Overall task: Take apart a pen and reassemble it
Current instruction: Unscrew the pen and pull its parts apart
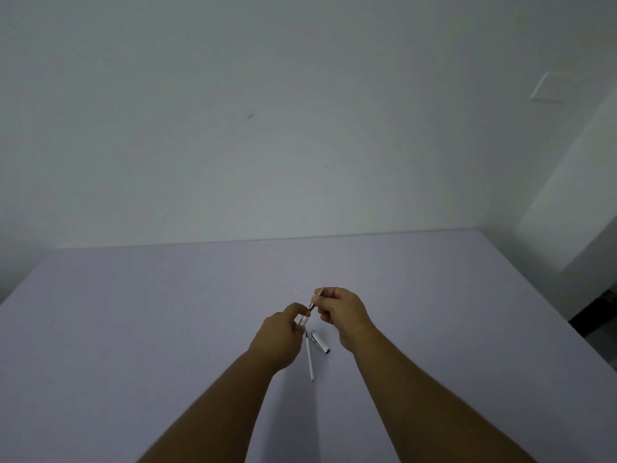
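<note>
Above the lavender table (167, 312), both my hands hold parts of a white pen. My left hand (278, 335) pinches the white barrel (303, 320) by its upper end. My right hand (340, 312) grips the dark metallic tip section (316, 300), which meets the barrel's end at a brass-coloured ring. Whether the two parts are joined or just touching is unclear. On the table below my hands lies a thin white refill (310, 357), pointing away from me. Right of it lies the white cap (320, 342) with a dark end.
A plain pale wall (267, 128) stands behind the table's far edge. A white wall plate (547, 90) sits at the upper right. The table's right edge drops off to a dark floor (601, 315).
</note>
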`<state>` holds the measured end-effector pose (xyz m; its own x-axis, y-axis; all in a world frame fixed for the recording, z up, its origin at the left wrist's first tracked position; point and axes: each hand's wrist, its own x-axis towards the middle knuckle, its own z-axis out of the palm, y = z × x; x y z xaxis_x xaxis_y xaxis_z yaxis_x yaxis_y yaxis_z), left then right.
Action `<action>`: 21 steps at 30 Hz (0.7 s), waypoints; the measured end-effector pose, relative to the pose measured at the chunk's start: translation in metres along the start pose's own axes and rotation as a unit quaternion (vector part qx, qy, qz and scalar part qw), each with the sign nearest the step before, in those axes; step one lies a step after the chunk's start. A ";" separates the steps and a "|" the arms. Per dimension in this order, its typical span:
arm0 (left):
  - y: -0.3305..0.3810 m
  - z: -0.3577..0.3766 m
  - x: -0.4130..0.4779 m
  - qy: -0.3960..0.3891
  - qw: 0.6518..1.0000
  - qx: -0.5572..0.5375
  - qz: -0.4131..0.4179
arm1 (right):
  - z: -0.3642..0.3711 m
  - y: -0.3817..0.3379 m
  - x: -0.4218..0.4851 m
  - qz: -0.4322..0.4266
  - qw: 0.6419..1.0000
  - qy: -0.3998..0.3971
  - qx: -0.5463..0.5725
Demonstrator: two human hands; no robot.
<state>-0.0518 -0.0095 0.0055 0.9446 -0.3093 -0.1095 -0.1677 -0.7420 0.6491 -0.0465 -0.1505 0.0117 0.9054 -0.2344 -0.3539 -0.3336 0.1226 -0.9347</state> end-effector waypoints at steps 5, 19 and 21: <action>-0.010 0.004 0.001 -0.020 0.999 -0.020 -0.029 | -0.004 -0.005 0.013 -0.010 0.989 0.131 0.069; -0.058 0.049 0.002 -0.062 0.985 -0.090 -0.135 | -0.002 0.107 0.020 -0.017 0.872 0.035 -0.489; -0.061 0.051 0.001 -0.069 0.984 -0.085 -0.139 | -0.002 0.113 0.020 -0.039 0.857 0.039 -0.512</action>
<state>-0.0548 0.0054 -0.0729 0.8979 -0.1959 -0.3942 0.1520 -0.7024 0.6954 -0.0664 -0.1431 -0.1009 0.9286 -0.2714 -0.2529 -0.3640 -0.7983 -0.4799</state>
